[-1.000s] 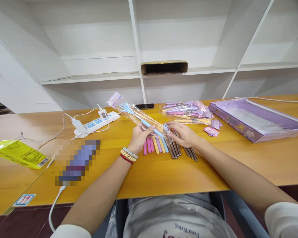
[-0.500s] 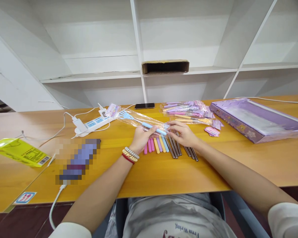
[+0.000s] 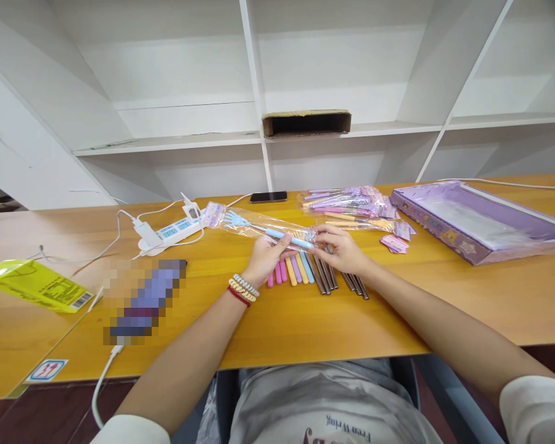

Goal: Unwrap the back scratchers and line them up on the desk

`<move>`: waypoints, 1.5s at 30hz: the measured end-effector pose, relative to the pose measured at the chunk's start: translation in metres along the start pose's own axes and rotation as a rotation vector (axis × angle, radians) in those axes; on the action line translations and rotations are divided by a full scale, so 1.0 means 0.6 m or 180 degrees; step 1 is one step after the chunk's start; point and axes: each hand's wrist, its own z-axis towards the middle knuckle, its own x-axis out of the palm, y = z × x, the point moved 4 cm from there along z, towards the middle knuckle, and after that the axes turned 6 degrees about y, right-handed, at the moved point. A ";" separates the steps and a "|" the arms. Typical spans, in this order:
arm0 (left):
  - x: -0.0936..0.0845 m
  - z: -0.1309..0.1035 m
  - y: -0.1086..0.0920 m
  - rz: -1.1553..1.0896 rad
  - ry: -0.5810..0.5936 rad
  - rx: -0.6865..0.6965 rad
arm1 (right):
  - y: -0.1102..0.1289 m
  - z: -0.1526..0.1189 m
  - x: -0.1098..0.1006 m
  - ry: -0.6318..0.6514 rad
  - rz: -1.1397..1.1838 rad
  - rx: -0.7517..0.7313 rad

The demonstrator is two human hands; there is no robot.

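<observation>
A light-blue back scratcher (image 3: 275,234) with a hand-shaped head lies inside a clear plastic bag (image 3: 254,220) that has a printed card at its far-left end. My left hand (image 3: 264,256) is closed round the bagged handle from below, thumb on top. At the bag's right end, the fingers of my right hand (image 3: 337,246) pinch the plastic by the handle's tip. Beneath my hands lie several pink, yellow, purple and blue handles (image 3: 297,270) in a row, with metal rods (image 3: 322,277) beside them, partly hidden by my right hand.
Bagged back scratchers (image 3: 351,203) are piled behind my right hand, near small pink cards (image 3: 394,243). A purple tray (image 3: 476,256) stands at right. Leftward are a power strip (image 3: 176,233), a phone (image 3: 150,296) and a yellow packet (image 3: 37,287). Another phone (image 3: 269,197) lies at the back.
The bagged back scratcher has tilted slightly, its card end a little lower. Both hands keep nearly the same place and hold.
</observation>
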 end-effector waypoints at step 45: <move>-0.040 0.006 -0.035 -0.0736 -0.0629 0.0377 | -0.055 -0.012 -0.028 0.1155 0.1472 0.1590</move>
